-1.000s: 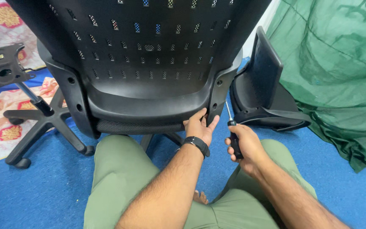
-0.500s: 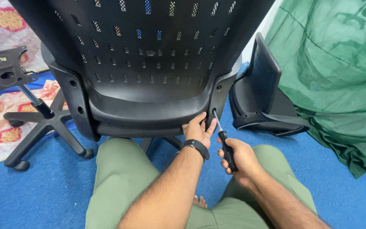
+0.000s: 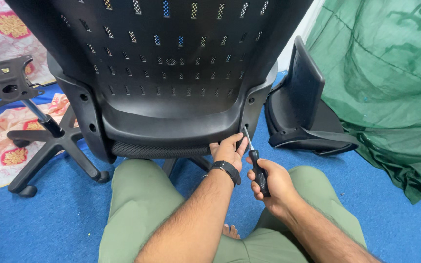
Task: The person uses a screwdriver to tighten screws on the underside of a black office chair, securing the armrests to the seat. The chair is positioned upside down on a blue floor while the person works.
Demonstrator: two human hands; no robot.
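Screwdriver (image 3: 255, 160) gripped in right hand (image 3: 269, 182), black handle, shaft angled up toward 11 o'clock, tip at a hole on the lower right frame of the black chair back (image 3: 171, 73). Left hand (image 3: 227, 151) curled on the frame edge just beside the tip, fingers (image 3: 237, 142) close to the shaft.

Risk, as judged: tip slips off the fastener and jabs those fingers or scars the plastic; angled shaft makes cam-out likelier. Chair back stands loose, could tip w/ push.

Floor: blue carpet (image 3: 49, 219). Wheeled chair base (image 3: 49, 141) at 9 o'clock on patterned cloth, seat part (image 3: 303, 107) at 2 o'clock, green tarp (image 3: 391, 87) at 3 o'clock. Cramped; person's knees under the work.
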